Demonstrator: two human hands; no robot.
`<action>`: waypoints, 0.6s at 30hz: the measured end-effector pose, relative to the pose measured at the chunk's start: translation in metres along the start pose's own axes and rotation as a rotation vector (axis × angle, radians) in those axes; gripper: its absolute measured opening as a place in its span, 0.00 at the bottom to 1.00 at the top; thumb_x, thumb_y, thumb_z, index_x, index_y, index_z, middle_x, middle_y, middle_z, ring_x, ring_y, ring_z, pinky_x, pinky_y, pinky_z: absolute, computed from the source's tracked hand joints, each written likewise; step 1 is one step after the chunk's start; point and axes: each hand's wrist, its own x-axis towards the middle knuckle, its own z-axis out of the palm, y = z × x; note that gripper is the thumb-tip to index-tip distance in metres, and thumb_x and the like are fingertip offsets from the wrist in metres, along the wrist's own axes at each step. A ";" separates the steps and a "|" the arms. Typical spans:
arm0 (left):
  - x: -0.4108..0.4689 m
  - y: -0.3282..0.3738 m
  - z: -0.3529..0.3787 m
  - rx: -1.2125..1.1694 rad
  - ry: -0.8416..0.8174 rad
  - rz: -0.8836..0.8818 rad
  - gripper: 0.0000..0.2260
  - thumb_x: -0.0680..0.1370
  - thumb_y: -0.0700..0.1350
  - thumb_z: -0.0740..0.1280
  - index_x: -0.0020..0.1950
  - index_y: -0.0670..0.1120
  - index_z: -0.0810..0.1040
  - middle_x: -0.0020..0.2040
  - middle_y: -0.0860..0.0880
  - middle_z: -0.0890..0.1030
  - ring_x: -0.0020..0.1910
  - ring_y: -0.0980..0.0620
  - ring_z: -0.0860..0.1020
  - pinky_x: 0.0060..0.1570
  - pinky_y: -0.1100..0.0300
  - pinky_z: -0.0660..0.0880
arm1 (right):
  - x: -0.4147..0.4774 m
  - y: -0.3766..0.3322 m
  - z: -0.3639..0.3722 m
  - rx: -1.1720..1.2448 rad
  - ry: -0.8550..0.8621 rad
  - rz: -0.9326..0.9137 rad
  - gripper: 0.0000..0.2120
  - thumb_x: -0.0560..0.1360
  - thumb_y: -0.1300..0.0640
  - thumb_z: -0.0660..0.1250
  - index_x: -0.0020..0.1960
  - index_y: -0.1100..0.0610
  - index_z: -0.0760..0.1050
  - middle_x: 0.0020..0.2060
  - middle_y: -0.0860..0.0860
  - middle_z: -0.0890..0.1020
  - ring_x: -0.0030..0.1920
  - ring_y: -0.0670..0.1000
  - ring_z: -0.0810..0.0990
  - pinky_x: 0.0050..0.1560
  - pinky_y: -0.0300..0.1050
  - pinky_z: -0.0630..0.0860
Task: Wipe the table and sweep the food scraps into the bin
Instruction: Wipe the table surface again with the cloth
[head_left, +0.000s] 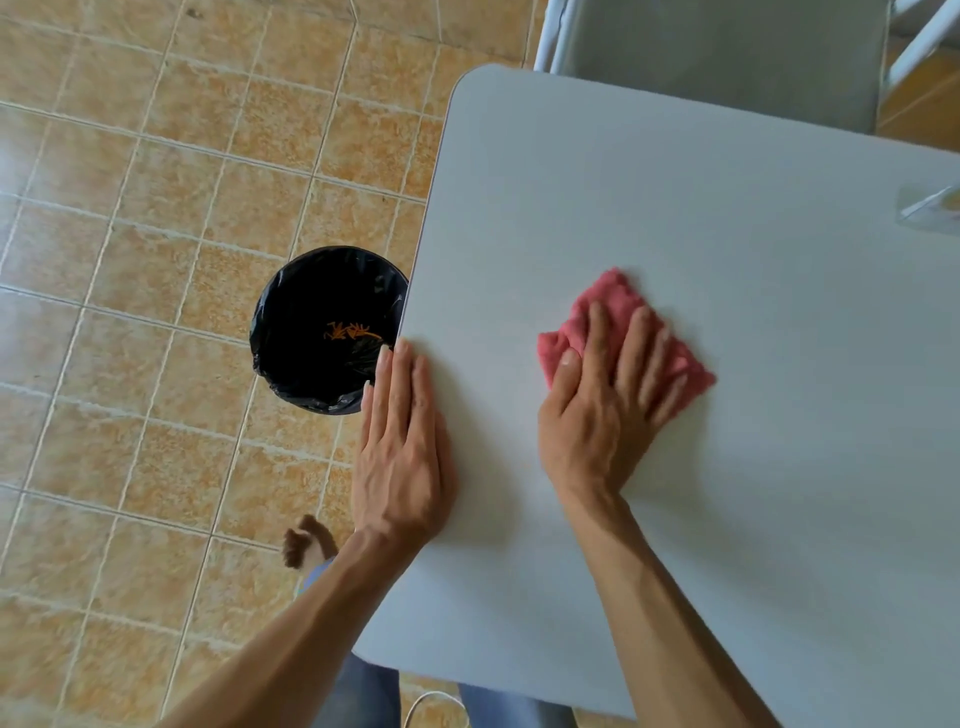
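A pale grey table (675, 208) fills the right half of the head view. My right hand (605, 400) presses flat on a pink cloth (613, 306) lying on the tabletop. My left hand (402, 447) rests flat along the table's left edge, fingers together, holding nothing. Just left of that edge, on the floor, stands a round bin with a black liner (291, 332). Orange food scraps (350, 331) lie at its bottom. I see no scraps on the tabletop.
A grey chair (727, 52) with a white frame stands beyond the table's far edge. A clear object (930, 210) sits at the table's right border. Tan floor tiles (130, 208) spread to the left. My foot (306, 545) shows below the left hand.
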 end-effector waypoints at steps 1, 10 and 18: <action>0.000 -0.001 0.001 0.005 0.001 -0.006 0.24 0.83 0.41 0.53 0.79 0.37 0.55 0.81 0.41 0.52 0.80 0.44 0.49 0.77 0.44 0.53 | -0.007 -0.010 0.000 0.009 -0.020 -0.020 0.23 0.84 0.46 0.57 0.77 0.47 0.67 0.78 0.56 0.66 0.79 0.62 0.63 0.77 0.66 0.54; -0.005 0.002 -0.009 -0.067 0.007 -0.052 0.26 0.81 0.34 0.54 0.79 0.36 0.51 0.81 0.41 0.50 0.80 0.44 0.46 0.78 0.46 0.50 | 0.023 -0.007 0.009 0.005 -0.119 -0.371 0.22 0.85 0.44 0.53 0.77 0.43 0.67 0.79 0.53 0.66 0.80 0.58 0.62 0.77 0.66 0.56; -0.097 -0.022 -0.015 -0.146 0.015 -0.245 0.28 0.79 0.34 0.52 0.79 0.37 0.51 0.81 0.42 0.50 0.80 0.46 0.47 0.76 0.45 0.54 | -0.048 -0.059 0.004 0.090 -0.310 -0.989 0.24 0.85 0.46 0.53 0.80 0.45 0.63 0.81 0.54 0.60 0.82 0.59 0.54 0.79 0.67 0.51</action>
